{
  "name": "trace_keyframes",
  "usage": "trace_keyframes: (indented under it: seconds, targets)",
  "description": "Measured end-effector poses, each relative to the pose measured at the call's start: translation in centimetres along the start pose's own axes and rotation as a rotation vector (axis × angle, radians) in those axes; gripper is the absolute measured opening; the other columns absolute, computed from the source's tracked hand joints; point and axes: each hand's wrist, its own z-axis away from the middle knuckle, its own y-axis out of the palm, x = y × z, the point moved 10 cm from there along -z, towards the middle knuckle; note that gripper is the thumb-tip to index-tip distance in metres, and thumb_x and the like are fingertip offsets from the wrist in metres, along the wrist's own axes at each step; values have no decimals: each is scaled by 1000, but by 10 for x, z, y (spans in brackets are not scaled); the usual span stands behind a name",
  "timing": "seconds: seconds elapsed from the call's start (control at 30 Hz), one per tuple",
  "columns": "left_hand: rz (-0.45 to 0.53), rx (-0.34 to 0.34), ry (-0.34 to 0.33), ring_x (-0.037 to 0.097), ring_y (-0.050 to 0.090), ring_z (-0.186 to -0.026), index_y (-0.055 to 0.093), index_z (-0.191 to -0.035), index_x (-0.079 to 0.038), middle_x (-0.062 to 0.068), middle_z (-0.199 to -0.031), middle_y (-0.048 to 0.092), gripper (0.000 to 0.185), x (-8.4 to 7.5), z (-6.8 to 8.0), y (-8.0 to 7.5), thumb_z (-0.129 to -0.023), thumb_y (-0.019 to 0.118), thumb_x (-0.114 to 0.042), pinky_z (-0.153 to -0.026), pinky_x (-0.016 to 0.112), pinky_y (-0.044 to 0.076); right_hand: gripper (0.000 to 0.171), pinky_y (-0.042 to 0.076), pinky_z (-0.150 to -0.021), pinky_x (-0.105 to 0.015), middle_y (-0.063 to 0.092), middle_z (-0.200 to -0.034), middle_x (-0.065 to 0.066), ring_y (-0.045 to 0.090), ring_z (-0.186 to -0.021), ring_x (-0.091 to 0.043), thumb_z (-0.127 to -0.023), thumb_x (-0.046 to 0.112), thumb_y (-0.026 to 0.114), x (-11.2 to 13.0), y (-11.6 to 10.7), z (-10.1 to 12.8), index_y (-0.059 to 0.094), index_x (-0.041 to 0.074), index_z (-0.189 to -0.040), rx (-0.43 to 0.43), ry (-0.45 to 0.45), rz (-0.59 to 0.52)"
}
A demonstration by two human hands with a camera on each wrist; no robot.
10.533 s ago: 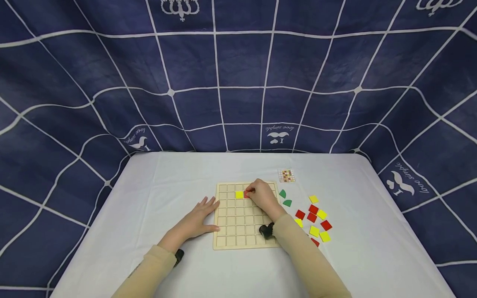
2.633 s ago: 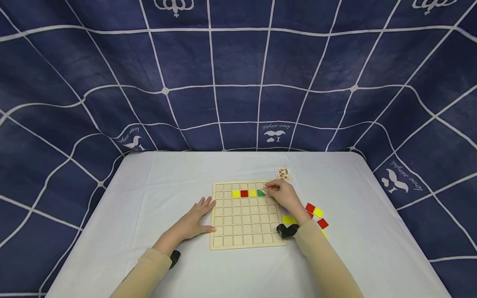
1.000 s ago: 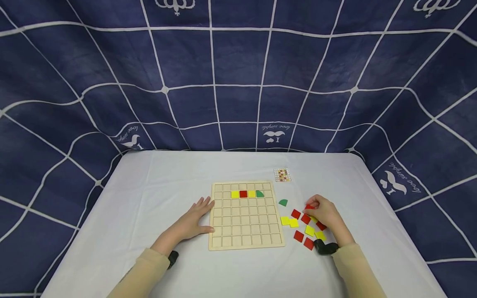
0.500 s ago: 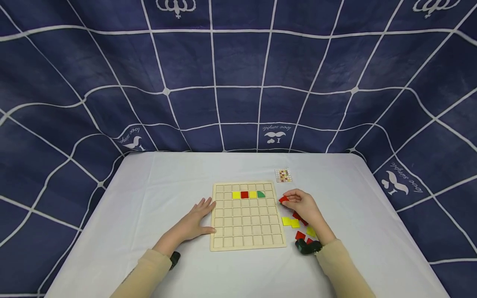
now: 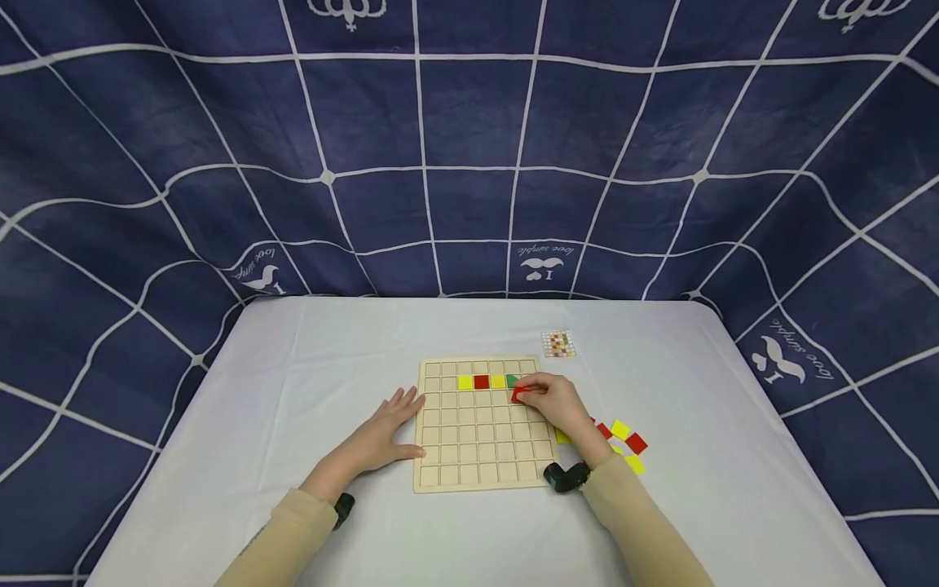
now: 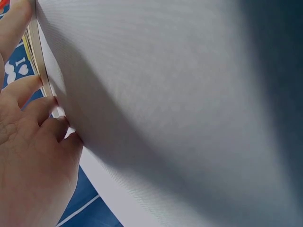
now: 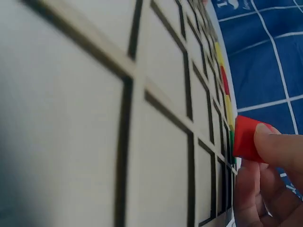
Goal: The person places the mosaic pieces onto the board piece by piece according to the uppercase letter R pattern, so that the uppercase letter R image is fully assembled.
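The pale wooden grid board lies flat on the table. One of its upper rows holds a yellow tile, a red tile, another yellow tile and a green quarter-circle piece, partly covered by fingers. My right hand pinches a red square tile between thumb and fingers, over the board just below the green piece. The fingers of my left hand are spread, with fingertips and thumb at the board's left edge; the left wrist view shows these fingers along that edge.
Loose red and yellow tiles are scattered to the right of the board, several partly hidden under my right forearm. A small printed pattern card lies beyond the board's upper right corner. A blue curtain surrounds the white table.
Since the oldest frame, a yellow tile and a green quarter-circle joined the row. In the last second, my right hand carried a red tile left from the pile to the board. My left hand stayed.
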Motion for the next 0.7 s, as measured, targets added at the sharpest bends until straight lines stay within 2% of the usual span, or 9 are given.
trace_keyframes:
  seconds: [0.23,0.53,0.7]
  targets:
    - [3,4,3,33,8,-154,33,-154,-9,10,-164,18,93,0,1,-1,-79,80,-35,-124,53,13,10,48,-69,-24,66,-91,-3,56,-76,-12,-86,9,75,8,4,-1,75,13,-95,-6,-48,123]
    - [-1,-3,-3,35,9,-153,33,-154,-10,11,-164,19,94,0,2,-2,-78,81,-38,-123,55,15,12,52,-70,-24,65,-94,-4,60,-78,-12,-83,10,78,19,4,-2,76,10,-95,-25,-119,219]
    - [1,-4,6,37,10,-153,34,-153,-9,13,-164,20,94,-2,3,-3,-77,81,-38,-123,55,14,11,50,-68,-24,64,-91,-4,57,-77,-12,-84,10,77,21,5,-4,77,9,-95,-29,-146,266]
